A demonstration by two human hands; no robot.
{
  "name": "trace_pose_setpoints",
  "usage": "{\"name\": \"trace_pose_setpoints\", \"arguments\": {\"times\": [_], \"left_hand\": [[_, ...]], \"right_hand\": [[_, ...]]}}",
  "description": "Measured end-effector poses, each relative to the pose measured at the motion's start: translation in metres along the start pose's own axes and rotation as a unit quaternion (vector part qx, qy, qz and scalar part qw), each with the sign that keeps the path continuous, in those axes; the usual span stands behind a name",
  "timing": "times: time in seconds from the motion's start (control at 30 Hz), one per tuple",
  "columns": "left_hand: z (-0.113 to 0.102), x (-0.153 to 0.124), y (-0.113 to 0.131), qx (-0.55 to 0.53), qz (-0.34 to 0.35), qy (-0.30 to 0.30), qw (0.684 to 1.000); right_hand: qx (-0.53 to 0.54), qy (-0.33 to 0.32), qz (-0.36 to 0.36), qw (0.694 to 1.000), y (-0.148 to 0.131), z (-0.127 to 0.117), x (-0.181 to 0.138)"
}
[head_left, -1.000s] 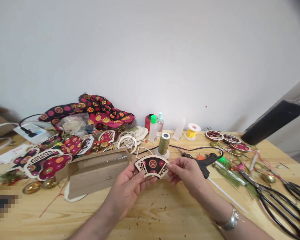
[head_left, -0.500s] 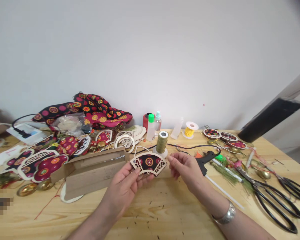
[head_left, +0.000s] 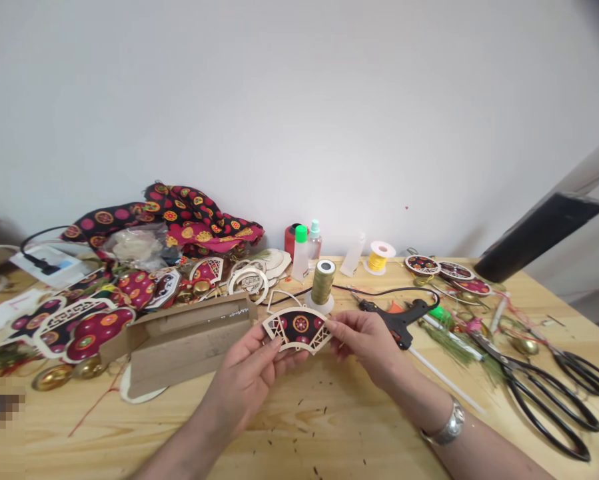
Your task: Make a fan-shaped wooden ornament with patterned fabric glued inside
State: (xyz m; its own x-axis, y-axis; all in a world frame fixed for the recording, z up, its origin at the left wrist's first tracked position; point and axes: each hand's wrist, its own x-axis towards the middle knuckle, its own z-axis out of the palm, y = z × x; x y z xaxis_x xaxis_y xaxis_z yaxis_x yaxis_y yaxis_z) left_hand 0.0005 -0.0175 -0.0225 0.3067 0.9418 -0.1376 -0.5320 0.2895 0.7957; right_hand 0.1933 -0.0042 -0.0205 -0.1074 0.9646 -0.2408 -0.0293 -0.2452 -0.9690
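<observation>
Just below the frame's middle, a fan-shaped ornament (head_left: 299, 327) is held at both ends. The left grip (head_left: 246, 367) pinches its left end, thumb in front, fingers behind; the right grip (head_left: 363, 341) is narrow, thumb on the right corner, fingertips partly hidden. Slightly higher, an olive thread spool (head_left: 323, 283) stands on the worktop (head_left: 379, 437).

- A fan-shaped ornament (head_left: 300, 327) pairs matt, pale wood with patterned cloth.
- Smooth, grained wood forms the tabletop (head_left: 299, 453).
- A bracelet (head_left: 450, 425) gleams in silvery metal.
- Matt brown cardboard shapes a box (head_left: 179, 363).
</observation>
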Motion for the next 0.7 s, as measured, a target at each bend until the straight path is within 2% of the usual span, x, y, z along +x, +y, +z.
{"name": "trace_pose_setpoints", "arguments": {"times": [0.13, 0.47, 0.7], "left_hand": [[-0.001, 0.0, 0.0, 0.01, 0.001, 0.003, 1.0], [-0.01, 0.003, -0.005, 0.09, -0.012, 0.065, 0.994], [-0.013, 0.002, -0.006, 0.126, 0.007, 0.053, 0.991]], "right_hand": [[-0.011, 0.011, -0.014, 1.0, -0.001, 0.0, 0.0], [-0.042, 0.034, -0.047, 0.997, -0.002, 0.001, -0.001], [-0.049, 0.039, -0.063, 0.996, 0.0, 0.001, -0.002]]}}
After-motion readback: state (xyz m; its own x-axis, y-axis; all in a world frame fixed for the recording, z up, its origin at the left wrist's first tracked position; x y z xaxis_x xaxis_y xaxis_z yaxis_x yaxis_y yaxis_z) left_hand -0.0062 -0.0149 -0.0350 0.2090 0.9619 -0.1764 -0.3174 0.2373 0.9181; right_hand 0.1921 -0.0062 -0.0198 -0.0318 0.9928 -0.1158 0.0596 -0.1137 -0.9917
